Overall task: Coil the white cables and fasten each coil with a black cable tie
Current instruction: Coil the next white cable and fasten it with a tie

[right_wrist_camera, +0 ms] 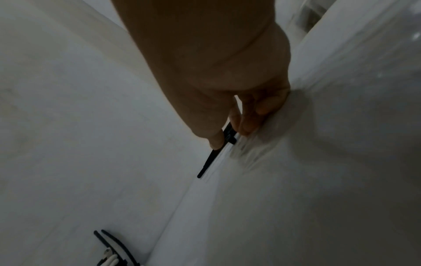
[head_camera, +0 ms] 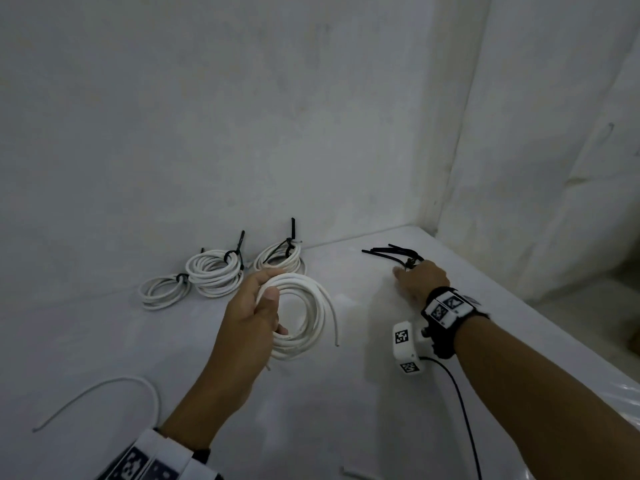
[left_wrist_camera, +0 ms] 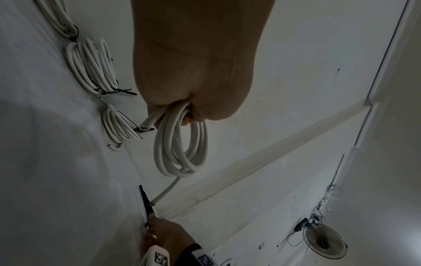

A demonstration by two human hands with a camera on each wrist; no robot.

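Observation:
My left hand (head_camera: 266,292) grips an untied white cable coil (head_camera: 311,306) just above the white table, with one cable end trailing off to the right. In the left wrist view the coil (left_wrist_camera: 180,147) hangs from my curled fingers (left_wrist_camera: 196,115). My right hand (head_camera: 403,270) reaches into a small pile of black cable ties (head_camera: 391,252) near the back right corner. Its thumb and fingers (right_wrist_camera: 246,126) pinch one black cable tie (right_wrist_camera: 208,162) near its head. Three tied coils (head_camera: 216,271) lie along the back wall.
A loose white cable (head_camera: 114,386) curves across the table's front left. Another short cable piece (head_camera: 356,474) shows at the bottom edge. Walls close the back and right; the table edge (head_camera: 554,344) runs down the right side. A fan (left_wrist_camera: 325,241) stands beyond the table.

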